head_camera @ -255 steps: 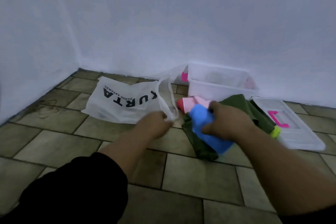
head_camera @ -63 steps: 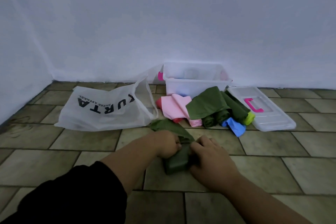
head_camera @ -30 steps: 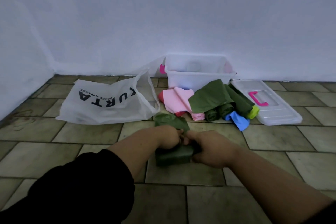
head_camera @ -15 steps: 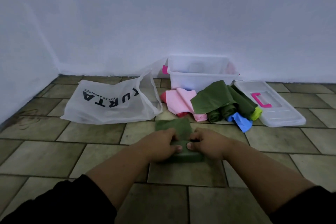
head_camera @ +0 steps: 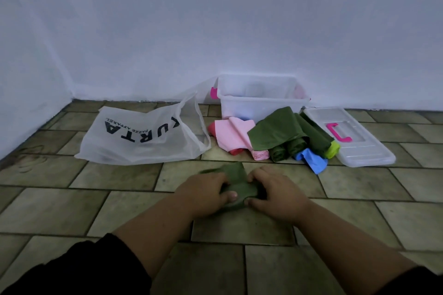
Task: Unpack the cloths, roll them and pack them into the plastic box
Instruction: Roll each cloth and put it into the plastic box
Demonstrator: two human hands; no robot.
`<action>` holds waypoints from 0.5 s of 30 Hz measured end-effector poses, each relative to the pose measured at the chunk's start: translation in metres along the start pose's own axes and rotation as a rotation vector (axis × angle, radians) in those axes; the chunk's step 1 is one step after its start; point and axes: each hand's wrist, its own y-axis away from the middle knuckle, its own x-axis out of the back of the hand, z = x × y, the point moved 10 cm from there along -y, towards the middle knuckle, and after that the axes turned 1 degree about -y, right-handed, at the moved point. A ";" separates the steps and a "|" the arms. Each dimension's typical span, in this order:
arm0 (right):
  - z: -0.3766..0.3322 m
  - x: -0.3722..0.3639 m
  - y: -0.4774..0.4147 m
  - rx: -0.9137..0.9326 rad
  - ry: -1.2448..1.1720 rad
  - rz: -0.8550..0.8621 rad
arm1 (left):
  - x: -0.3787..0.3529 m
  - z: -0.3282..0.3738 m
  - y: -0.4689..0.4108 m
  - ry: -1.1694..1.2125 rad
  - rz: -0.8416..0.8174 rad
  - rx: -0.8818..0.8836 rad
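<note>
Both hands meet at the lower middle of the frame on the tiled floor (head_camera: 115, 211): the left hand (head_camera: 206, 190) and the right hand (head_camera: 275, 195) each curl their fingers over a dark green cloth (head_camera: 237, 190) and grip it, thumbs on the near side, almost touching. The rolled part of this cloth lies with its long axis running left to right between the hands, and its loose flat end points away from the person, toward the top of the frame. Above it, near the centre right, a heap of other cloths lies on the floor: a pink cloth (head_camera: 233, 133) over a red one (head_camera: 212, 128) on the left, a pile of dark green cloths (head_camera: 278, 132) in the middle, partly rolled, with a blue cloth (head_camera: 311, 160) poking out at the lower right and a lime-green one (head_camera: 333, 148) at the right edge. This heap sits between the hands and the plastic box (head_camera: 261, 105), which stands open against the white wall (head_camera: 215, 19); its sides are cloudy and I cannot tell what is inside. The box's lid (head_camera: 359, 148) lies flat to the right, its pink handle (head_camera: 338, 132) facing up, touching the heap. At the centre left a white plastic bag (head_camera: 134, 146) with dark lettering lies slumped, its mouth open toward the heap. Black sleeves show at the bottom corners.
</note>
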 end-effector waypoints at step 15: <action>-0.006 -0.008 -0.016 0.030 0.083 -0.082 | 0.005 -0.021 -0.021 -0.045 -0.110 0.103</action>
